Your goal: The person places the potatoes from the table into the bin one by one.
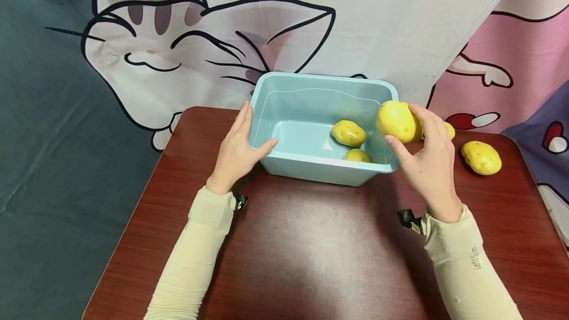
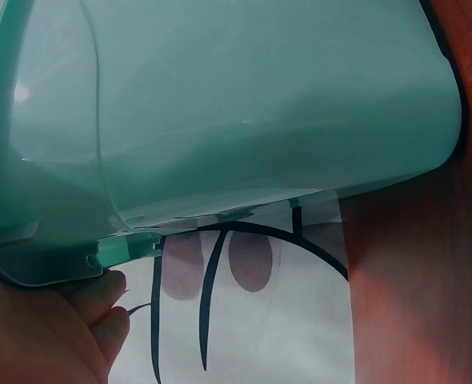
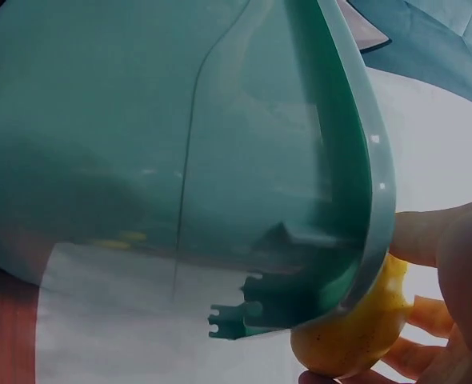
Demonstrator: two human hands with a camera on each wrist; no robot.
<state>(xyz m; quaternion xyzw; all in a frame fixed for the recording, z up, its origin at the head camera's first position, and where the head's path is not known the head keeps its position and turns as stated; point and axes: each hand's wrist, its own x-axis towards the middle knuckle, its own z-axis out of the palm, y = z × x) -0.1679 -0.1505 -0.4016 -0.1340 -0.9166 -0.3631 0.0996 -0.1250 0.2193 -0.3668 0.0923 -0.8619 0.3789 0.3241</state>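
A light blue plastic bin (image 1: 306,172) stands on the table, with one yellow potato (image 1: 348,133) and a second potato (image 1: 357,155) in its right part. My right hand (image 1: 428,162) grips another potato (image 1: 399,121) between thumb and fingers, at the bin's right rim. In the right wrist view this potato (image 3: 352,340) shows partly behind the rim. My left hand (image 1: 240,149) rests against the bin's left end, fingers straight along the outside and thumb reaching over the front rim. The left wrist view shows its fingertips (image 2: 110,324) below the bin's rim.
To the right of the bin, a potato (image 1: 481,158) lies on the reddish-brown table (image 1: 302,241). Another potato (image 1: 450,131) is mostly hidden behind my right hand. A cloth printed with cartoon cats (image 1: 155,38) hangs behind the table.
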